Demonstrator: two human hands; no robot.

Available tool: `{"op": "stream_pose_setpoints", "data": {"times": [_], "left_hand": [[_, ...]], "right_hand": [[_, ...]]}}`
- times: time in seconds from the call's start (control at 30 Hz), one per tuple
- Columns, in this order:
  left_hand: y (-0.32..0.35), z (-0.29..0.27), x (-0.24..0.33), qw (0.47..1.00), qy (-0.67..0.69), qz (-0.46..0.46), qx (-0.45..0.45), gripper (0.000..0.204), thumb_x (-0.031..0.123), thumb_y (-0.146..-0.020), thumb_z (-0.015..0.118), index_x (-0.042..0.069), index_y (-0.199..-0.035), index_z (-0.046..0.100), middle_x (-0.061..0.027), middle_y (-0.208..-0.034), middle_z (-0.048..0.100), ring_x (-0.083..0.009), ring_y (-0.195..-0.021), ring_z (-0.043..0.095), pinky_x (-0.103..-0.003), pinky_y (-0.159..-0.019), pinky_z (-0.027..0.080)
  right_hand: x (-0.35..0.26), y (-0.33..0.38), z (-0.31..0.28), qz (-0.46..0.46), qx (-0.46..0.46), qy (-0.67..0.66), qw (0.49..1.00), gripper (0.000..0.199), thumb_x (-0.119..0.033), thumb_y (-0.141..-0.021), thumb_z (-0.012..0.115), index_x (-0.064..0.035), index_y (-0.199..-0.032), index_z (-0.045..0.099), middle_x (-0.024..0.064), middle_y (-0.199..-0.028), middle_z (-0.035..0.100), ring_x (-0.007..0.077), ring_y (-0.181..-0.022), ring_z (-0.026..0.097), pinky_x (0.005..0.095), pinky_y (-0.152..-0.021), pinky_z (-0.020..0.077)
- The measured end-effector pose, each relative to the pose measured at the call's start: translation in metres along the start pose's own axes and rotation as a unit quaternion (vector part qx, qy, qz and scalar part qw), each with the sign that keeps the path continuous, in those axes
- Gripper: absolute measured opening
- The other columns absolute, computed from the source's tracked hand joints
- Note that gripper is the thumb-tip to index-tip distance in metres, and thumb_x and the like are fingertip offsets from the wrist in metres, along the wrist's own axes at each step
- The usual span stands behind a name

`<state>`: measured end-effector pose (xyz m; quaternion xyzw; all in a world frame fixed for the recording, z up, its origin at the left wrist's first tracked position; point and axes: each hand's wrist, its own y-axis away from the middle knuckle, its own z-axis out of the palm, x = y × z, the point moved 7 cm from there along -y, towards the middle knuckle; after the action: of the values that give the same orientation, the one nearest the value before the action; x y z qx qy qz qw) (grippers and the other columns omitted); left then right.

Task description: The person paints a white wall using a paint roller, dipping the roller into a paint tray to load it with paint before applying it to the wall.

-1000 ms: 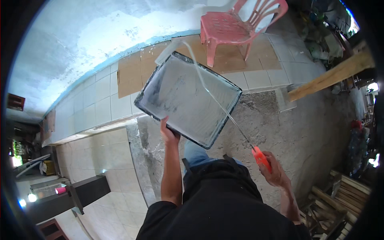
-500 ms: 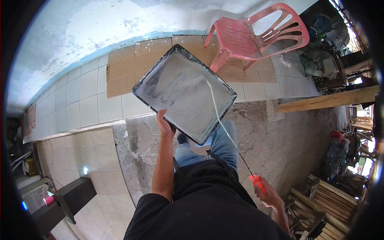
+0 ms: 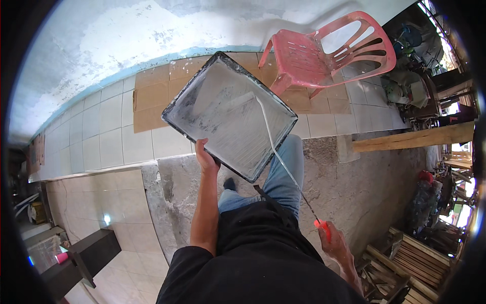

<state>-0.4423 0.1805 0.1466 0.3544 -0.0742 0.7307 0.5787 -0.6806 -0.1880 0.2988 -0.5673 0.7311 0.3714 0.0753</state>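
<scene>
Paint tray [image 3: 228, 119], one, rect. w/ dark rim and whitish paint-smeared inside, sits at centre of view, tilted w/ one corner pointing to 12 o'clock, held up over the tile floor [image 3: 111, 137]. Left hand [image 3: 206, 158] grips its near edge at about 7 o'clock of the tray; thumb lies over the rim, other fingers go under the tray and are hidden, so can't tell how they sit. Right hand [image 3: 334, 243], at 4 o'clock of the frame, is closed round the orange-red grip of one long thin roller handle [image 3: 283, 162]; fingers curled tight together, tips partly hidden by the grip. Handle runs up toward 11 o'clock, its white end lying across the tray inside; roller head itself hard to make out against the white paint. Person's torso in black top fills 6 o'clock and hides the ground below; blue jeans knee shows just under the tray's 5 o'clock edge, one dark shoe tip beside it. One pink plastic chair [image 3: 324, 53] at 1 o'clock, just beyond the tray, its legs partly cut off by the tray corner. Flattened cardboard sheets [image 3: 157, 93], several, exact no. unclear, lie on the tiles behind the tray. One wood plank [image 3: 415, 138] at 3 o'clock; stack of wood slats [image 3: 410, 263] at 4–5 o'clock, count unclear, cut off by the frame rim. Clutter at far 2 o'clock too small and bent to tell.
</scene>
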Motion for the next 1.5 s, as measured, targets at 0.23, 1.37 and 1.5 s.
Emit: {"op": "stream_pose_setpoints", "data": {"times": [0.23, 1.37, 1.5], "left_hand": [[-0.013, -0.006, -0.002, 1.000, -0.015, 0.016, 0.019, 0.040, 0.024, -0.074, 0.051, 0.001, -0.107, 0.052, -0.0115, -0.099, 0.057, -0.0284, -0.095, 0.056, -0.038, -0.085, 0.045], [-0.045, -0.009, 0.029, 0.996, -0.080, 0.012, 0.026, 0.039, 0.023, -0.074, 0.052, 0.001, -0.107, 0.050, -0.0119, -0.099, 0.055, -0.0272, -0.093, 0.055, -0.037, -0.082, 0.045], [-0.038, -0.006, 0.033, 0.992, -0.114, 0.049, 0.025, 0.035, 0.021, -0.075, 0.052, 0.002, -0.104, 0.050, -0.0111, -0.095, 0.054, -0.0265, -0.091, 0.054, -0.037, -0.081, 0.045]], "right_hand": [[0.007, -0.019, -0.002, -0.041, 0.039, -0.006, 0.998, 0.030, -0.031, -0.093, 0.047, -0.0044, -0.105, 0.052, 0.0248, -0.084, 0.061, 0.0463, -0.083, 0.057, 0.0487, -0.063, 0.0469], [0.000, -0.013, 0.019, -0.007, 0.039, -0.006, 0.999, 0.030, -0.029, -0.091, 0.051, -0.0015, -0.104, 0.054, 0.0257, -0.080, 0.061, 0.0452, -0.079, 0.059, 0.0477, -0.060, 0.0471], [-0.004, -0.019, 0.018, -0.021, 0.032, -0.015, 0.999, 0.030, -0.028, -0.091, 0.052, -0.0017, -0.104, 0.054, 0.0254, -0.081, 0.061, 0.0458, -0.080, 0.058, 0.0480, -0.061, 0.0467]]}}
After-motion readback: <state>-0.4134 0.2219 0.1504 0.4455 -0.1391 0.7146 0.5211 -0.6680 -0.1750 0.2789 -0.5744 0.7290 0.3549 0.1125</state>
